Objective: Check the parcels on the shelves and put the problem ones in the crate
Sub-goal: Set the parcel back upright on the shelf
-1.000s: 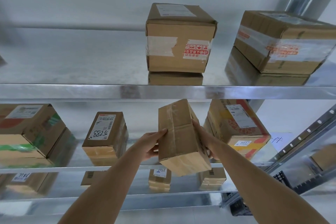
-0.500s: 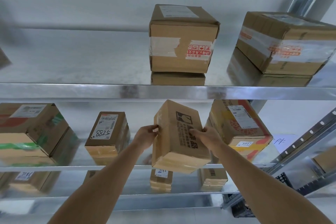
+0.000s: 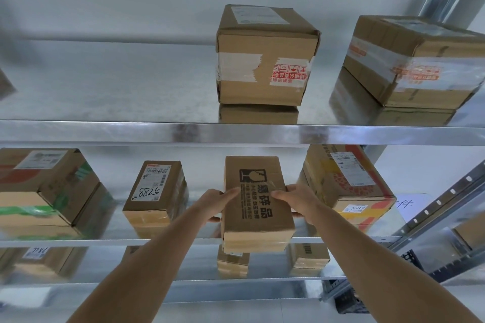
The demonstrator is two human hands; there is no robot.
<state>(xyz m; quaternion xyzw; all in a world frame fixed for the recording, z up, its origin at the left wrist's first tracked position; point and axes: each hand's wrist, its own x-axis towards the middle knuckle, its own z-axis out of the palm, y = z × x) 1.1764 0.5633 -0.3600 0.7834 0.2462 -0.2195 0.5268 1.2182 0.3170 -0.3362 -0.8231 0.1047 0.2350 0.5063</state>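
- You hold a small brown cardboard parcel printed with a black broken-glass mark and black characters (image 3: 258, 204) in the lower middle of the frame, at the front edge of the middle galvanised steel shelf (image 3: 105, 242).
- Your left hand (image 3: 219, 200) grips the parcel's left side, thumb lying across the printed face.
- Your right hand (image 3: 298, 200) grips its right side, thumb likewise on the printed face.
- The printed face is turned up toward you; the parcel's near end hangs over the shelf lip.
- Just left of it on that shelf stands a narrow brown box with a white label handwritten 5788 (image 3: 155, 196).
- Just right sits a brown box with red and yellow print and a label reading 5917 (image 3: 349, 189).
- At centre left lies a larger brown box with green tape (image 3: 44, 191).
- On the upper steel shelf (image 3: 236, 134), a cube-shaped brown carton with white tape and a red sticker (image 3: 265, 55) stands above the parcel; a wide taped carton (image 3: 417, 60) sits at upper right.
- A black plastic crate (image 3: 349, 304) shows partly at lower right.
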